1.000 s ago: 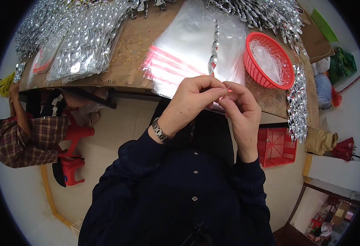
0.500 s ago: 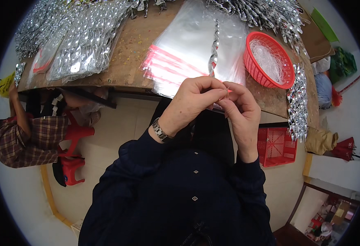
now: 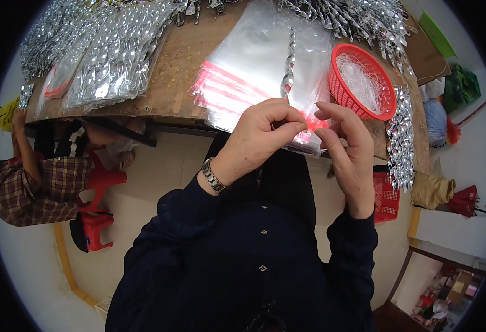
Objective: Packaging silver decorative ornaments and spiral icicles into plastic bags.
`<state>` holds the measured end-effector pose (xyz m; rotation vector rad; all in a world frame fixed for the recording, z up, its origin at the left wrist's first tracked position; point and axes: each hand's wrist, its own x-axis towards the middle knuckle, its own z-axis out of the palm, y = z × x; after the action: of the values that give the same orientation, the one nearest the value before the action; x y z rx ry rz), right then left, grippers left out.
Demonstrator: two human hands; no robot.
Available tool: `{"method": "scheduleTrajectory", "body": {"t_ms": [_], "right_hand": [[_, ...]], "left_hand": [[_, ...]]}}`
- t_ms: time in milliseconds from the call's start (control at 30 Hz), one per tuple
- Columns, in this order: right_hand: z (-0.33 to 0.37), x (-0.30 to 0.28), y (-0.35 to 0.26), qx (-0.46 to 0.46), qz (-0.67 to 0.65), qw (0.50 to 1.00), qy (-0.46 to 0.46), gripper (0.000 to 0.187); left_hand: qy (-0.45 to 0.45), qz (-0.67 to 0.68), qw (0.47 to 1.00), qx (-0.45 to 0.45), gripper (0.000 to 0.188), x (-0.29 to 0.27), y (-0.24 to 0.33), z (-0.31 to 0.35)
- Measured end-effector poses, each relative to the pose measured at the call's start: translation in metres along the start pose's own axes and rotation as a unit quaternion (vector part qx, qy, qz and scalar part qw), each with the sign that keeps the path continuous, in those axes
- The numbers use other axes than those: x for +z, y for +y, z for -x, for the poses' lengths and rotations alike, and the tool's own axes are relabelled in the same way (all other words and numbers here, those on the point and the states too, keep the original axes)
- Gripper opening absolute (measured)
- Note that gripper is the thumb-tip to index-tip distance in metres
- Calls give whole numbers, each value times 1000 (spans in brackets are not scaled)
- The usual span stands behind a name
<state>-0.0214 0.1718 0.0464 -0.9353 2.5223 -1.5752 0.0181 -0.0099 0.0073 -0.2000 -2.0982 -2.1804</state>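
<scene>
My left hand (image 3: 265,135), a watch on its wrist, is closed in a pinch at the table's front edge. A silver twisted strip (image 3: 289,63) runs from it, away over a stack of clear plastic bags (image 3: 254,52) with red-edged ends. The strip's lower end is hidden behind my fingers. Just right of that pinch, my right hand (image 3: 349,146) is open, thumb and forefinger apart, over the bags' near corner. Any thin thread between the hands is too fine to make out. Beside my right hand stands a red basket (image 3: 387,91) of clear threads (image 3: 359,83).
Bagged silver twisted strips (image 3: 113,72) lie at the left, and loose ones (image 3: 359,22) at the far right. A bunch of strips (image 3: 401,138) hangs over the right edge. Below is a red crate (image 3: 387,196). At the left sits another person (image 3: 38,188) near red stools (image 3: 98,229).
My right hand has drawn away to the right from my left hand, its thumb and forefinger parting. The left hand has barely moved and stays pinched.
</scene>
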Motion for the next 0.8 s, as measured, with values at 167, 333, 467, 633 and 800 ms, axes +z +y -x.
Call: {"method": "scheduleTrajectory", "body": {"t_ms": [167,333,467,633,800], "right_hand": [[-10,-9,-14,-77,116,989,-40,26],[-15,-11,-18,-116,164,978,-62,18],[-17,-15,-27,-123,246,958,-84,10],[-20,-18,-31,-133,267,950,-96,8],[-18,-20,-26,-110,227,965,-73,8]], "left_hand": [[-15,-78,995,65,7,-1,1,-1],[-13,-83,993,79,6,3,4,1],[6,-64,995,72,7,7,9,0],[-34,-88,992,79,9,4,6,0],[-58,41,997,-21,14,9,5,0]]}}
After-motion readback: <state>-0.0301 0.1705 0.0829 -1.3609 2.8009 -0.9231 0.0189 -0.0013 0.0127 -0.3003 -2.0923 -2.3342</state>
